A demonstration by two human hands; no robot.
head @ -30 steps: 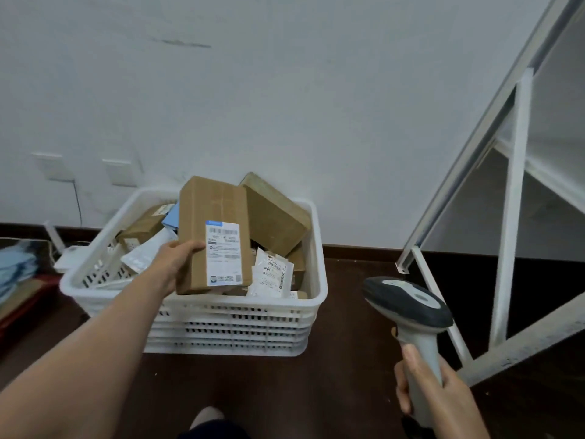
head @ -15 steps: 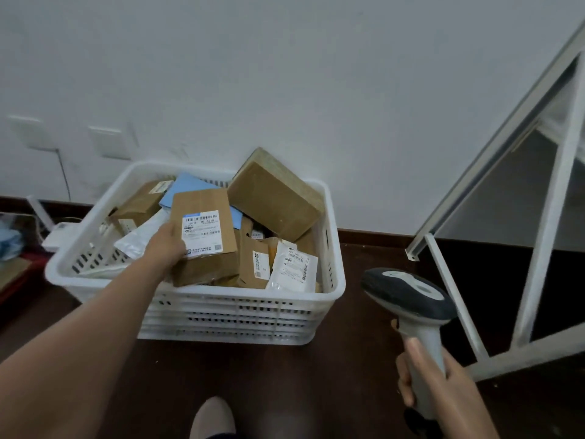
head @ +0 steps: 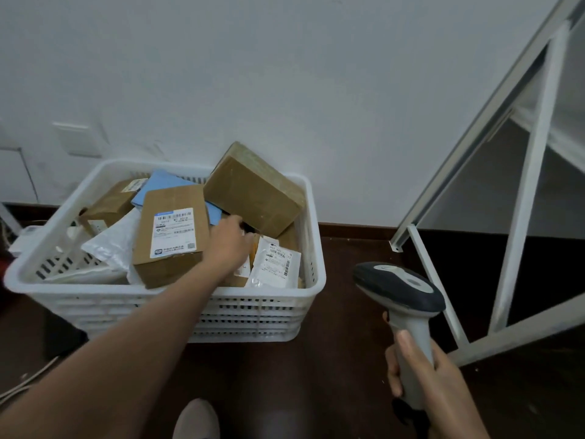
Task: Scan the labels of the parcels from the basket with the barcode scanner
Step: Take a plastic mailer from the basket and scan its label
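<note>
Labelled box (head: 172,236) back in basket (head: 164,293), left hand (head: 229,240) now rightward, off it.

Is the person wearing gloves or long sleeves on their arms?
No. The left hand and the right hand are both bare, with no gloves. The left forearm is uncovered all the way to the picture's edge, so no sleeve shows there. No watch, ring or bracelet can be seen on either one. The right arm is mostly out of the picture.
</note>
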